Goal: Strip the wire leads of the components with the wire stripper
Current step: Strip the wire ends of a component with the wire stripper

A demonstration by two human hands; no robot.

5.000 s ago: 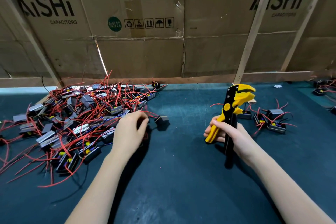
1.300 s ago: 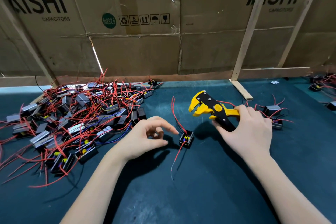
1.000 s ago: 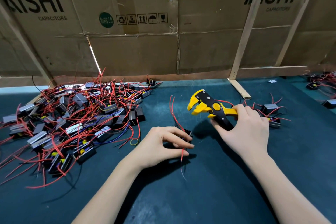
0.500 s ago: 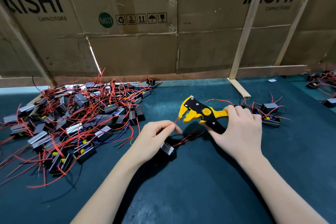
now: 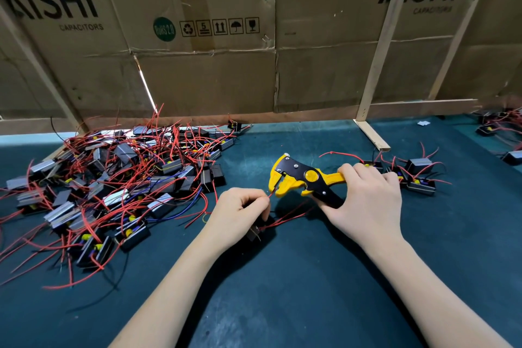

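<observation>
On the dark teal mat (image 5: 282, 291), the left hand (image 5: 240, 212) pinches a thin red wire lead (image 5: 270, 194) of a small black component (image 5: 254, 233), its tip at the mouth of the yellow-and-black wire stripper (image 5: 299, 179), whose handles the right hand (image 5: 367, 200) grips. Farther left lies a tangled pile of red-wired black components (image 5: 113, 186).

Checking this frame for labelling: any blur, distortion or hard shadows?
Head view: wide-angle bend bows the wooden slat; far-right edge smears; soft shadows lie under the left hand and wire stripper; the centre stays sharp, no glare.
</observation>
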